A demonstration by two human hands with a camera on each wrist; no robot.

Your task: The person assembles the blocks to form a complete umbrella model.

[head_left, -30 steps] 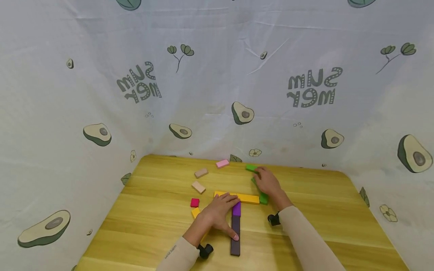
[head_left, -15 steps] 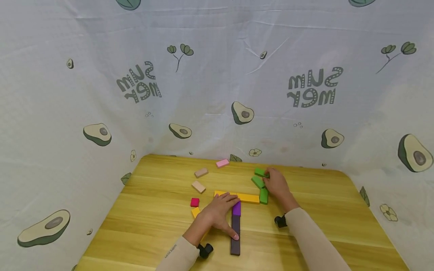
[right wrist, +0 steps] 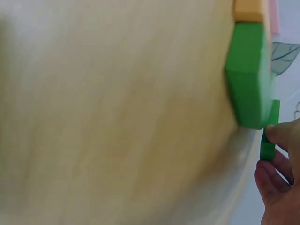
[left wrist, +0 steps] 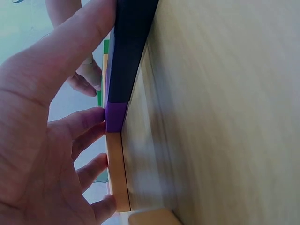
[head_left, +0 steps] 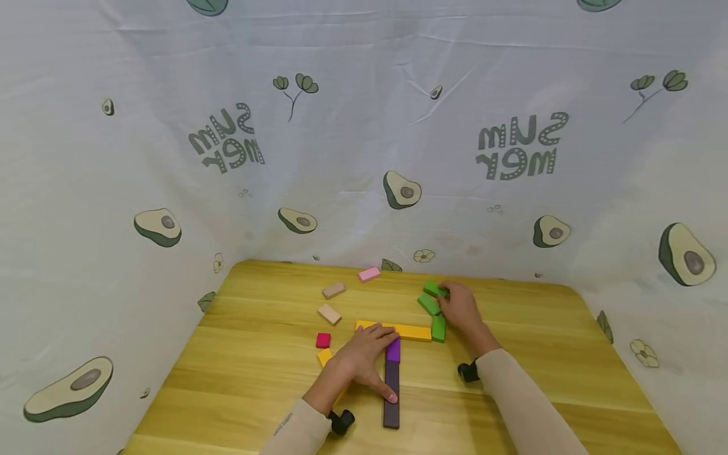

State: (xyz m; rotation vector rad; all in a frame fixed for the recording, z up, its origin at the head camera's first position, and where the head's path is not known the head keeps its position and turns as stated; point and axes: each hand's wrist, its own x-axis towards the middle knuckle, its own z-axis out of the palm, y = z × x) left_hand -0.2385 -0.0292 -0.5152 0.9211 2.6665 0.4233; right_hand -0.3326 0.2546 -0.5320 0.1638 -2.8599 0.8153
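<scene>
White cloth (head_left: pixel 341 133) printed with avocados and mirrored "summer" lettering hangs behind and beside a wood-grain table (head_left: pixel 512 404). Far green block (head_left: pixel 433 288): lies toward the back of the table, right of centre; its right end is pinched between thumb and fingers of the right hand (head_left: pixel 462 309). Middle green block (head_left: pixel 429 304): just nearer, set aslant; whether it touches the far one, cannot tell. Near green block (head_left: pixel 438 329): abuts the right end of the yellow bar (head_left: pixel 414 332), which runs crosswise. Purple block (head_left: pixel 394 349): adjoins the yellow bar's near side; dark bar (head_left: pixel 391 414) continues from it toward the person. Left hand (head_left: pixel 361 357): fingers spread and extended, fingertips touching the yellow bar and purple block, thumb on the dark bar; nothing grasped. Left of these: red block (head_left: pixel 323 340), with a yellow block (head_left: pixel 325 357) near it, partly hidden by the left arm. Further back: two beige blocks (head_left: pixel 329 314), well apart from the green ones, and a pink block (head_left: pixel 370 274) near the far edge.
</scene>
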